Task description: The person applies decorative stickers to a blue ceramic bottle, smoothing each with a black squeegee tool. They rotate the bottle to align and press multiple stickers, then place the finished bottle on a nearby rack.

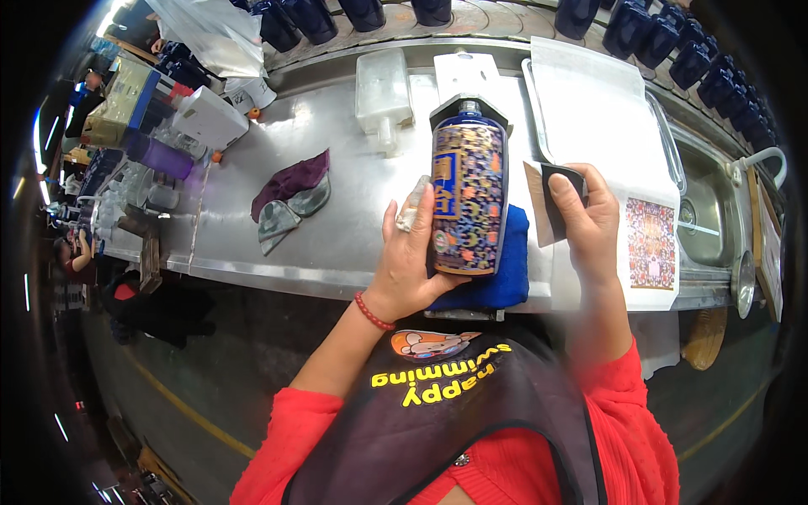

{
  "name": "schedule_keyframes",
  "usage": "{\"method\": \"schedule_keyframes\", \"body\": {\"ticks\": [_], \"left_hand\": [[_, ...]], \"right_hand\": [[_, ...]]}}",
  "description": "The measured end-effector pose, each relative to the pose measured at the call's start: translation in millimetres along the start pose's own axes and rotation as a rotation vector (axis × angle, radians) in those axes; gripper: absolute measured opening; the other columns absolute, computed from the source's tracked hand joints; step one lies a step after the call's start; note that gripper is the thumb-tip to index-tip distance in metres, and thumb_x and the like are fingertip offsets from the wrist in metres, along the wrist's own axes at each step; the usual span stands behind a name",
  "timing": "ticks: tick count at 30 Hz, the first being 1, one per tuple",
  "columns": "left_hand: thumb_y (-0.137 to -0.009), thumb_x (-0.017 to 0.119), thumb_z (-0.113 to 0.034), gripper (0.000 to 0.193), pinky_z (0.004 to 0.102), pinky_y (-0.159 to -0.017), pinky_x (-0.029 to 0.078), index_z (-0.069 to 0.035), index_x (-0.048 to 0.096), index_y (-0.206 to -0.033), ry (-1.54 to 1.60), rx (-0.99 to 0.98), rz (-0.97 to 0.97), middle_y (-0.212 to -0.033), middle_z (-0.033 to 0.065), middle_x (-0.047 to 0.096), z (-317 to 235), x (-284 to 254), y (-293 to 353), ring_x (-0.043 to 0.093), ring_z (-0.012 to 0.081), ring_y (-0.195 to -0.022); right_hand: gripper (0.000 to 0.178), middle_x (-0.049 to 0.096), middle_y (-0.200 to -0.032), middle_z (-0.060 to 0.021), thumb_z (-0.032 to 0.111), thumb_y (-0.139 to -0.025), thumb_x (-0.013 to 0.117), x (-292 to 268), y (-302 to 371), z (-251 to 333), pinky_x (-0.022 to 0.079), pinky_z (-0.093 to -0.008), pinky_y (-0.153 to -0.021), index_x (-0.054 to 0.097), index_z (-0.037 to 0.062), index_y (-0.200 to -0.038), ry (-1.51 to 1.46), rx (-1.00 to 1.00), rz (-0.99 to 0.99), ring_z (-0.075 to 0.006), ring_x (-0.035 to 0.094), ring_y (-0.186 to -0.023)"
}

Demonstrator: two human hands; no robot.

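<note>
A dark blue bottle (480,194), covered with a colourful patterned decal, lies on its side with its neck pointing away from me. My left hand (408,265) grips it along its left side and lower end; one finger wears a pale wrap. Under and beside the bottle is a folded blue cloth (515,261). A dark support (502,112) stands around the bottle's neck end. To the right, my right hand (596,220) pinches a thin, flat dark scraper (551,210) with a lighter brown edge, held apart from the bottle.
A purple and grey cloth (295,198) lies left on the metal table (337,252). A clear bottle (384,101) lies behind. White sheets, one with a patterned print (651,240), cover the right side beside a sink (705,215). Several blue bottles (311,18) line the back conveyor.
</note>
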State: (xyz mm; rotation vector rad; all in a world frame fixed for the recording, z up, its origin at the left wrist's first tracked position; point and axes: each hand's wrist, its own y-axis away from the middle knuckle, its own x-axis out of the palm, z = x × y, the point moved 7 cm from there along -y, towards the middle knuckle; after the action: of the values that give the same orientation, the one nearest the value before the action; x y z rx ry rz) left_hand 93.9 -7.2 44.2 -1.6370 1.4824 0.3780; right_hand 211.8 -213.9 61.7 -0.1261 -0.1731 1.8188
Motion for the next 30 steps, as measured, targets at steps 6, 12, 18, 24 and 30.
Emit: {"method": "schedule_keyframes", "body": {"ticks": [6, 12, 18, 24, 30], "left_hand": [[-0.071, 0.085, -0.051, 0.121, 0.0663, -0.116, 0.008, -0.003, 0.02, -0.161, -0.232, 0.044, 0.023, -0.155, 0.0256, 0.037, -19.0, -3.6, -5.3, 0.027, 0.0471, -0.145], [-0.069, 0.088, -0.04, 0.105, 0.0679, -0.115, 0.013, -0.018, 0.037, -0.158, -0.317, 0.101, 0.045, -0.153, 0.0227, 0.041, -43.2, -10.8, -18.2, 0.031, 0.0466, -0.144], [-0.072, 0.086, -0.033, 0.084, 0.0675, -0.114, 0.015, -0.026, 0.053, -0.149, -0.398, 0.106, 0.094, -0.151, 0.0239, 0.044, -50.0, -6.0, -13.9, 0.032, 0.0464, -0.143], [-0.076, 0.083, -0.025, 0.074, 0.0597, -0.116, 0.02, -0.022, 0.057, -0.146, -0.322, 0.111, -0.138, -0.142, 0.0172, 0.059, -50.4, -11.6, 0.9, 0.044, 0.0373, -0.138], [-0.086, 0.073, -0.019, 0.051, 0.0582, -0.115, 0.025, -0.027, 0.067, -0.136, -0.401, 0.17, -0.145, -0.142, 0.0181, 0.058, -47.1, -1.4, 9.9, 0.051, 0.0378, -0.131]], "right_hand": [[0.019, 0.067, -0.082, 0.0007, 0.02, -0.1, 0.068, -2.2, 7.0, -10.4, 0.048, -0.0197, -0.062, 0.065, 0.0013, -0.102, -0.054, 0.055, 0.016, -0.0036, 0.059, -0.072], [0.02, 0.065, -0.082, 0.0012, 0.02, -0.099, 0.069, 1.0, 11.2, -15.0, 0.048, -0.0207, -0.065, 0.066, 0.0003, -0.102, -0.081, 0.087, 0.02, -0.0038, 0.057, -0.076], [0.021, 0.067, -0.082, 0.0008, 0.021, -0.099, 0.069, 5.8, 9.4, -14.6, 0.048, -0.0214, -0.065, 0.067, 0.0, -0.101, -0.058, 0.046, 0.036, -0.0037, 0.057, -0.074], [0.02, 0.067, -0.083, 0.0013, 0.019, -0.099, 0.069, 2.1, 14.9, -16.0, 0.048, -0.0203, -0.066, 0.067, -0.0001, -0.103, -0.092, 0.086, 0.009, -0.0033, 0.058, -0.075], [0.017, 0.069, -0.088, 0.001, 0.017, -0.1, 0.068, 6.3, 17.7, -21.3, 0.049, -0.0197, -0.068, 0.067, 0.0007, -0.105, -0.211, 0.091, 0.041, -0.0031, 0.059, -0.077]]}}
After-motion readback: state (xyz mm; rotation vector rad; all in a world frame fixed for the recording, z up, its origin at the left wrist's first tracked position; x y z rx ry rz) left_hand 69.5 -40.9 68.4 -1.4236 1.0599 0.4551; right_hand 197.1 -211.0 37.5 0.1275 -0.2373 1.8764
